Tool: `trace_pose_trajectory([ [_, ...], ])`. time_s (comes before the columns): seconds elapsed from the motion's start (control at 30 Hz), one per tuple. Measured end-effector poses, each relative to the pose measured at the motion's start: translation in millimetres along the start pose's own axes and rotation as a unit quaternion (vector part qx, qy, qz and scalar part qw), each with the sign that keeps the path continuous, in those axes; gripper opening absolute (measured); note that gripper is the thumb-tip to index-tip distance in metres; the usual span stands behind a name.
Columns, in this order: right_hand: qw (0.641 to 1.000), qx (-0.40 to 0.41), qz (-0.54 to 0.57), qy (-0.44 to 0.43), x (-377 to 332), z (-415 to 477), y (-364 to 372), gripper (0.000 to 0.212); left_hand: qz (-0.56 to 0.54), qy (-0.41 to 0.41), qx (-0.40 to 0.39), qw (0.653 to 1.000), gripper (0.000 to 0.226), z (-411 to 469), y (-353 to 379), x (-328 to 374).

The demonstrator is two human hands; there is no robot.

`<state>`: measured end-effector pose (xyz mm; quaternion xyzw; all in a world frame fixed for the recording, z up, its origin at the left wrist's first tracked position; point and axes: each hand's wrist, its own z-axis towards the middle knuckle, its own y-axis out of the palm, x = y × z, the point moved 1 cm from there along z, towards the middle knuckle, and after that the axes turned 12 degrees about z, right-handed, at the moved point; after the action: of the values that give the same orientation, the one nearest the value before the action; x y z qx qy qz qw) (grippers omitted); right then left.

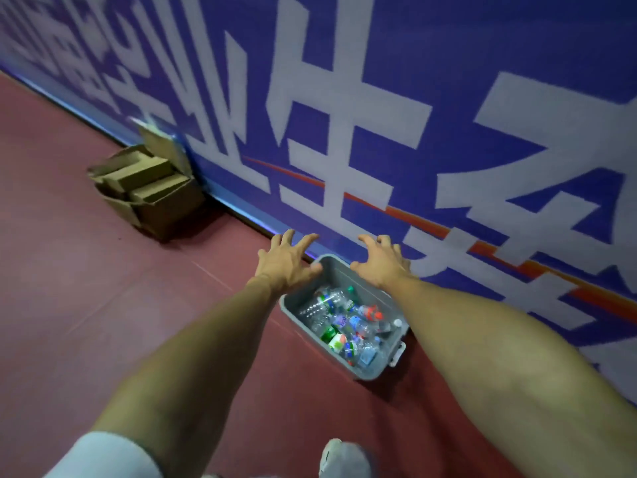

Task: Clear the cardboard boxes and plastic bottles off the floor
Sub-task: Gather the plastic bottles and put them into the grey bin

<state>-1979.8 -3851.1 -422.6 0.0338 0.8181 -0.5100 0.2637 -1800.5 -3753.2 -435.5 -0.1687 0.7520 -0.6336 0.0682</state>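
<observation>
1. The floor (103, 288) is edged by a banner (448, 63), its lettering cut off.
2. Bottles (344, 326) are heaped in a bin (339, 276) beside it; boxes (148, 191) are stacked leftward.
3. The bin's far rim is hidden by the left hand (286, 260) and right hand (381, 263), both spread and empty.

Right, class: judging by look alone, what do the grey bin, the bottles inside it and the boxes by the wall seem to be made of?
The grey bin looks like moulded plastic: smooth matte walls, rounded corners. The bottles seem thin clear plastic: see-through, with coloured labels and caps. The boxes look like brown cardboard: dull surface, folded flaps.
</observation>
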Motion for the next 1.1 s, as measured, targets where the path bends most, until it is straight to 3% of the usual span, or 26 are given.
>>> trace_pose_trajectory([
  [0.27,0.977,-0.095,-0.084,-0.171,-197.9,-35.6,115.7,0.07,-0.019,-0.216,0.038,0.976,0.069,-118.8,-7.1,-197.9],
  [0.5,0.926,-0.167,-0.115,-0.317,-393.4,-127.9,257.5,0.072,-0.036,-0.378,0.054,0.923,0.067,-294.5,1.0,-382.8],
  [0.73,0.844,-0.242,-0.157,-0.452,-554.8,-234.3,391.7,0.068,-0.074,-0.552,0.065,0.828,0.067,-472.0,19.3,-516.8],
  [1.1,0.664,-0.352,-0.241,-0.614,-756.6,-355.4,588.1,0.073,-0.129,-0.746,0.076,0.649,0.069,-641.2,47.1,-670.7],
])
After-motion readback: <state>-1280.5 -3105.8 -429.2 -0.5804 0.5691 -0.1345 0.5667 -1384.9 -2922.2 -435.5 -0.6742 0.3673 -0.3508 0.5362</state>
